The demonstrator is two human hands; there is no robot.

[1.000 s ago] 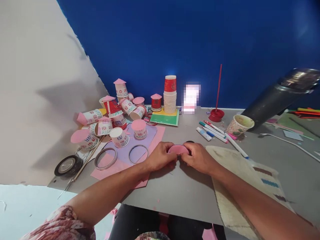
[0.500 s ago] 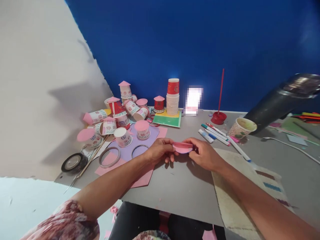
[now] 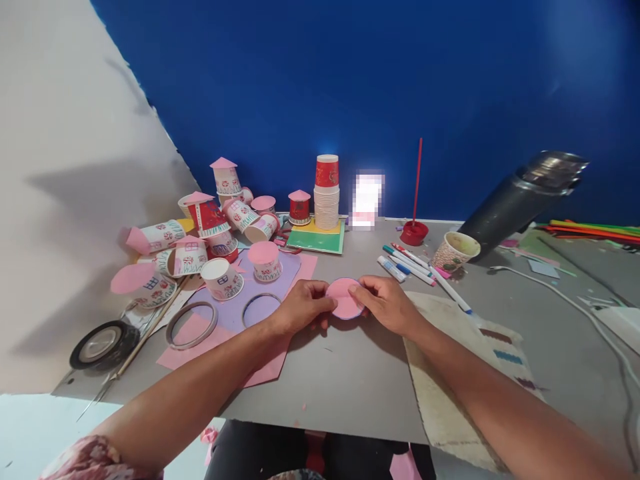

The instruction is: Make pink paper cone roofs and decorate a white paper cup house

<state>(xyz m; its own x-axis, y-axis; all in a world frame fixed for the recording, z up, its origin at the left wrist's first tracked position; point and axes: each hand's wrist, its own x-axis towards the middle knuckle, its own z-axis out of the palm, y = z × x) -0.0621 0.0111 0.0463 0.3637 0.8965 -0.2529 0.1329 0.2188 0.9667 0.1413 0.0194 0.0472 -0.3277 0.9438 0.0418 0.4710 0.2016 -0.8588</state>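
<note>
A round pink paper disc (image 3: 345, 300) with a thin purple edge is held above the grey table, its flat face turned up. My left hand (image 3: 309, 305) pinches its left edge between thumb and fingers. On the right edge, my right hand (image 3: 384, 301) grips it with the thumb on top. Left of my hands lie purple paper (image 3: 233, 313) and pink paper (image 3: 273, 363). A white cup with a pink round top (image 3: 265, 261) and an open white cup (image 3: 221, 280) stand there, with tape rings (image 3: 192, 325) nearby.
Decorated cups (image 3: 190, 255) crowd the back left. Behind my hands a cup stack (image 3: 327, 200) stands by a green card (image 3: 315, 241). Markers (image 3: 410, 265), a paper cup (image 3: 455, 253), a black flask (image 3: 515, 200) and a beige cloth (image 3: 445, 373) are on the right.
The pink disc has been tilted and opened out from a folded-looking, edge-on pose to a flat face. Both hands still hold it. The view has shifted to the right.
</note>
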